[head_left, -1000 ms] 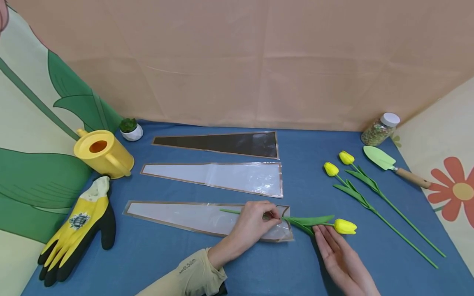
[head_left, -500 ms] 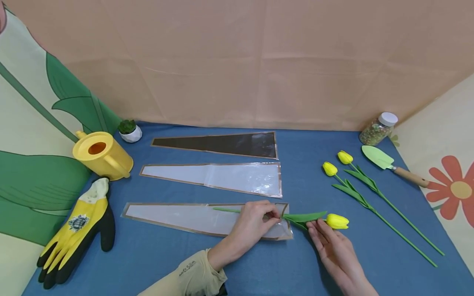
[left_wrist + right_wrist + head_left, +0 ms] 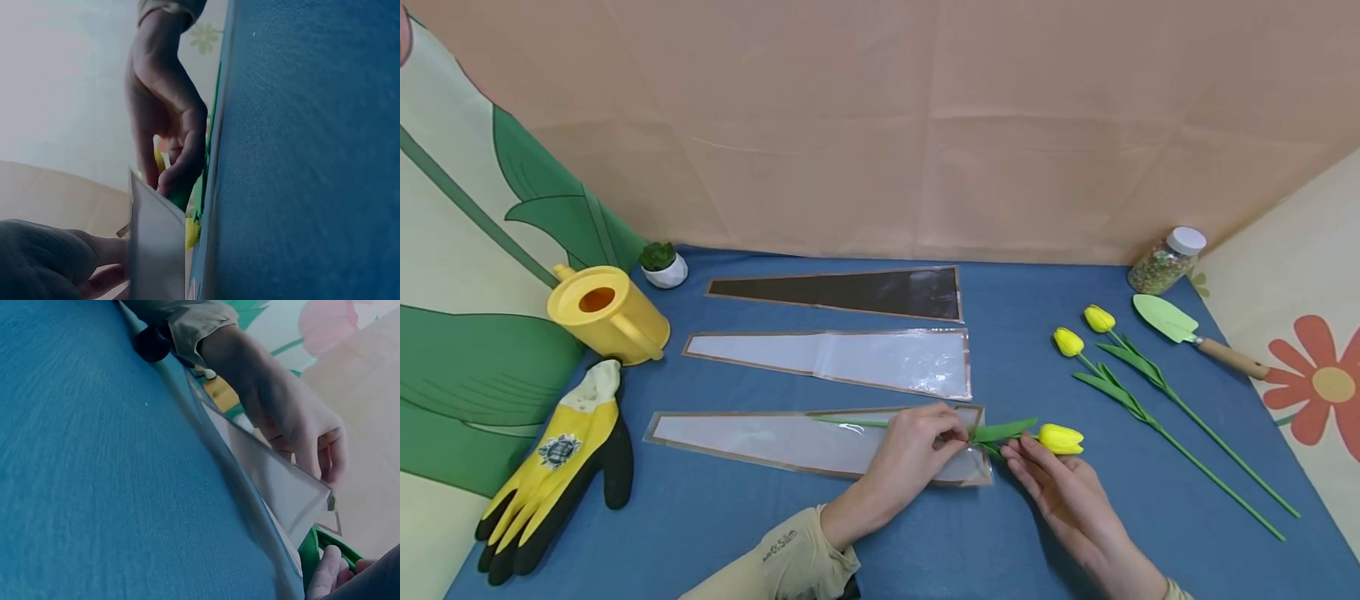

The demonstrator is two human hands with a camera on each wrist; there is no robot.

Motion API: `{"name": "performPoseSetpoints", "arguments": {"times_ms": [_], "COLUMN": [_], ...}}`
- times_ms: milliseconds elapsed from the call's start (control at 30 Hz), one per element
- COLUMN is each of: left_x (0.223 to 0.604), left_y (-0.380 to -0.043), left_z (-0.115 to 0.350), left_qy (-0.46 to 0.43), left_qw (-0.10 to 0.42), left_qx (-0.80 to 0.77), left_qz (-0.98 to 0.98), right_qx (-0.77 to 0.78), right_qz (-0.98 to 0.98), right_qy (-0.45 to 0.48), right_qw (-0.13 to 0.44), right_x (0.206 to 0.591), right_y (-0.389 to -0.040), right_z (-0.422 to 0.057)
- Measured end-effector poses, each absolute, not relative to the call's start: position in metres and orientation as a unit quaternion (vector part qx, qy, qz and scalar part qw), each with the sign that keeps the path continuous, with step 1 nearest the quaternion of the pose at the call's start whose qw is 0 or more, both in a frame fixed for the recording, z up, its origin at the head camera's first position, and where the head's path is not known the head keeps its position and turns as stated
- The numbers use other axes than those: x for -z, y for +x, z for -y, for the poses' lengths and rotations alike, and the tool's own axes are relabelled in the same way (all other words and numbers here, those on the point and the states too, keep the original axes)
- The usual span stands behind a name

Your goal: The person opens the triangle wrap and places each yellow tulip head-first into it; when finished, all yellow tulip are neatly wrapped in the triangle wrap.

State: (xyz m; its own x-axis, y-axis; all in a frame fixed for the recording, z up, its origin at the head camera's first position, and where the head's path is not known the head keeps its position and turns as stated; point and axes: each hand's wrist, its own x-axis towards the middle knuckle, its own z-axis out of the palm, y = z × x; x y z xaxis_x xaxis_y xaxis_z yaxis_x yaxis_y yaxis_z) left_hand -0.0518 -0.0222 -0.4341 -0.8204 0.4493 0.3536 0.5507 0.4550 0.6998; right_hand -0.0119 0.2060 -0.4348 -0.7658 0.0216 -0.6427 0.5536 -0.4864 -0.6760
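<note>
A yellow tulip (image 3: 1061, 438) lies lengthwise along the nearest flower sleeve (image 3: 760, 437), a tapering translucent white one with a brown border. Its green stem shows through the film, while leaves and bloom stick out past the wide right end. With thumb and fingers my left hand (image 3: 917, 446) pinches the upper layer at that mouth, which stands lifted in the left wrist view. My right hand (image 3: 1063, 492) holds the tulip by the stem and leaves just below the bloom. Part of the stem is hidden behind my left hand.
Another white sleeve (image 3: 895, 362) and a black sleeve (image 3: 880, 293) lie farther back. Two yellow tulips (image 3: 1120, 393), a trowel (image 3: 1228, 357) and a jar (image 3: 1165, 262) are on the right. A watering can (image 3: 632, 321), glove (image 3: 568, 450) and potted succulent (image 3: 664, 265) stand or lie left.
The right hand has moved left with the tulip, and the stem reaches deeper into the sleeve. The bloom is closer to the mouth. My left hand has kept its place and its pinch.
</note>
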Motion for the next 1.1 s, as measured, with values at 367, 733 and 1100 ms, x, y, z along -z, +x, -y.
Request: {"name": "performPoseSetpoints", "arguments": {"times_ms": [367, 733, 1100], "left_x": [0.434, 0.433, 0.432], "left_y": [-0.053, -0.053, -0.052], "left_z": [0.022, 0.021, 0.019], "left_qy": [-0.295, -0.292, -0.286], "left_qw": [0.049, 0.039, 0.038], "left_qx": [0.445, 0.461, 0.474], "left_qz": [0.844, 0.837, 0.832], "right_qx": [0.794, 0.773, 0.765], "right_qz": [-0.514, -0.559, -0.572], "right_qy": [0.273, 0.248, 0.249], "right_qw": [0.176, 0.167, 0.161], "right_x": [0.438, 0.437, 0.436], "right_y": [-0.016, -0.018, -0.02], "right_z": [-0.198, -0.186, -0.178]}}
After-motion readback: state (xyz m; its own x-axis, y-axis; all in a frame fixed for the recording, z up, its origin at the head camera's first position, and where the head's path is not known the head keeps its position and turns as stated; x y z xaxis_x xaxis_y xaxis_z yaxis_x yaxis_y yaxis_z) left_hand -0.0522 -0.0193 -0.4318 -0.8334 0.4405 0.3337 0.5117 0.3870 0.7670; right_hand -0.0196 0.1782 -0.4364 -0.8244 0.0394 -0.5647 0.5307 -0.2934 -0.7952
